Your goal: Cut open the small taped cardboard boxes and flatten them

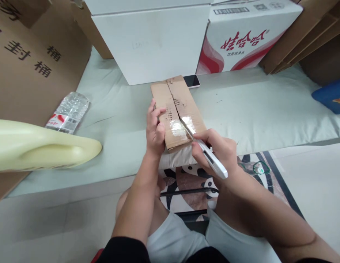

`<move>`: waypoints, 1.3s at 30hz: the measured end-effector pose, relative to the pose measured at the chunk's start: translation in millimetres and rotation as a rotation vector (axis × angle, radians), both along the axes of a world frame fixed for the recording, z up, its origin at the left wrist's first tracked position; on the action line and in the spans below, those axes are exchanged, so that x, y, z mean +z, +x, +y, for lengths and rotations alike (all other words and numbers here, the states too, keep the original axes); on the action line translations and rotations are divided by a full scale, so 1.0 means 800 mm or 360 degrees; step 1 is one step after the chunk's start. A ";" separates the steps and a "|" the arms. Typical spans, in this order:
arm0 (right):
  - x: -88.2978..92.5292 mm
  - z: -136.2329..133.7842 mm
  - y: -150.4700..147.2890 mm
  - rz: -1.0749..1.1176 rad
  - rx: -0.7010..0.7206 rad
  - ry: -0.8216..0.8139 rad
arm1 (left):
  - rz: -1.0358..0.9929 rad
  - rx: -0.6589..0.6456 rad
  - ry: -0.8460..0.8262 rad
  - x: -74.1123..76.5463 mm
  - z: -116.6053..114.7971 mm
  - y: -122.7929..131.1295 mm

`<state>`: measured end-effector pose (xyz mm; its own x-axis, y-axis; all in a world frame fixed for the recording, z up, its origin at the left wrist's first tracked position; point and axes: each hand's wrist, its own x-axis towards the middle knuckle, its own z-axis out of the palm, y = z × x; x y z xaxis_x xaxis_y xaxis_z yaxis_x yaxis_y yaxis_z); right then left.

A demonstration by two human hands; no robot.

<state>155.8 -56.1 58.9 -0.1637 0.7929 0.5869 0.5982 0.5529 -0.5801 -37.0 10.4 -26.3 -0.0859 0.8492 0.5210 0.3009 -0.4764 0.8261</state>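
Observation:
A small brown cardboard box (186, 96) lies at a slant near the front edge of the cloth-covered surface. A dark slit runs along its top seam, and clear shiny tape crosses the near part. My left hand (155, 128) grips the box along its left side, some fingers resting on the top. In my right hand (221, 149) is a white utility knife (214, 160), held with the thumb and fingers around its handle. Its blade reaches up-left to the seam at the taped part, and the tip touches there.
Behind the box lies a phone (192, 81), partly hidden. White cartons (159, 44) stand at the back. To the left are a crumpled plastic bottle (68, 113), a pale yellow object (49, 146) and a large cardboard carton (30, 73). Something blue (330, 95) sits far right.

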 end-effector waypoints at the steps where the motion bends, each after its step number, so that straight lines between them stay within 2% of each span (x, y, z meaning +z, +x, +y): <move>1: 0.001 0.000 0.000 0.0016 0.0002 -0.0011 | 0.0001 0.0002 0.0001 0.000 0.000 0.000; 11: 0.003 -0.005 0.002 0.0089 -0.0067 -0.0094 | -0.0074 -0.0043 0.0089 -0.005 0.003 0.002; 19: 0.003 -0.004 0.004 0.0208 -0.0059 -0.0154 | -0.0024 0.0012 0.0020 -0.002 0.002 0.002; 34: 0.012 -0.005 0.003 0.0440 -0.0067 -0.0602 | 0.0040 0.0019 0.0041 -0.004 0.004 0.000; 39: 0.015 -0.018 0.010 0.0340 -0.0076 -0.0369 | 0.0047 -0.0045 0.0018 -0.002 0.004 0.001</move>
